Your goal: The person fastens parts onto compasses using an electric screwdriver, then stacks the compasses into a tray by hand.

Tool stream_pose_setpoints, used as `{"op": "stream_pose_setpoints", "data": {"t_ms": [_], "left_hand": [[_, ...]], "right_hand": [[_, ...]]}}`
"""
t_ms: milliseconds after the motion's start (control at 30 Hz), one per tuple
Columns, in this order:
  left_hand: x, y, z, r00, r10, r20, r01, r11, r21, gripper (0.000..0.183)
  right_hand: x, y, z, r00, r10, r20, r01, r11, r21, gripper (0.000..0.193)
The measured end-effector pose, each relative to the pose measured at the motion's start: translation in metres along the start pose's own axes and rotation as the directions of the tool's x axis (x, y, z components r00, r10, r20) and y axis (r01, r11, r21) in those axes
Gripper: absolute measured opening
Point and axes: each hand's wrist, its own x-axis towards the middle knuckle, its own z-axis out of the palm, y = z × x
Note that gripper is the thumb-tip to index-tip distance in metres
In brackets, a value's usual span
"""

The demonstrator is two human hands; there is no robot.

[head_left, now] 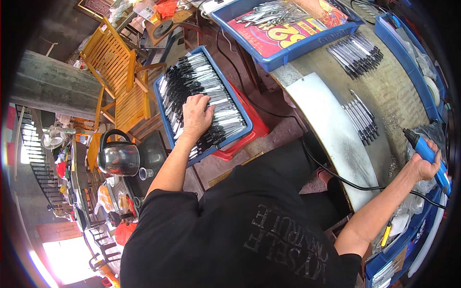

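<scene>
My left hand (196, 115) rests on the heap of pens in a blue tray (248, 126) to my left. Its thumb stands apart from the bent fingers, whose tips are partly hidden among the pens (225, 103), silver-white with black ends. At the right, my right hand (426, 163) is wrapped round a blue corded electric screwdriver (423, 148), its black tip pointing up and left over the table. Near that tip, a row of pens (360, 117) lies side by side. Farther back is a larger row of pens (355, 55).
Small metal bits (393, 120) lie scattered near the screwdriver. A white board (331, 125) covers the table's near edge, crossed by a black cord (353, 186). Another blue tray (288, 56) with pens stands at the back. A red crate (259, 129) sits under the left tray, near a kettle (120, 158).
</scene>
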Motion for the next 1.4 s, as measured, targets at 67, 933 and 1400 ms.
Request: {"op": "stream_pose_setpoints", "data": {"t_ms": [67, 933, 1400], "left_hand": [[0.013, 0.019, -0.005, 0.989, 0.074, -0.129, -0.093, 0.985, -0.144, 0.023], [0.173, 0.310, 0.077, 0.531, 0.818, 0.221, -0.688, 0.568, -0.451, 0.016], [0.155, 0.254, -0.008, 0.955, 0.295, -0.032, -0.111, 0.254, -0.961, 0.007]], "right_hand": [[0.002, -0.005, -0.005, 1.000, -0.002, 0.016, 0.002, 1.000, 0.013, 0.017], [-0.070, -0.003, 0.093, 0.970, -0.136, -0.199, 0.126, 0.990, -0.061, 0.023], [-0.055, 0.001, 0.072, 0.988, -0.085, -0.126, 0.083, 0.996, -0.022, 0.014]]}}
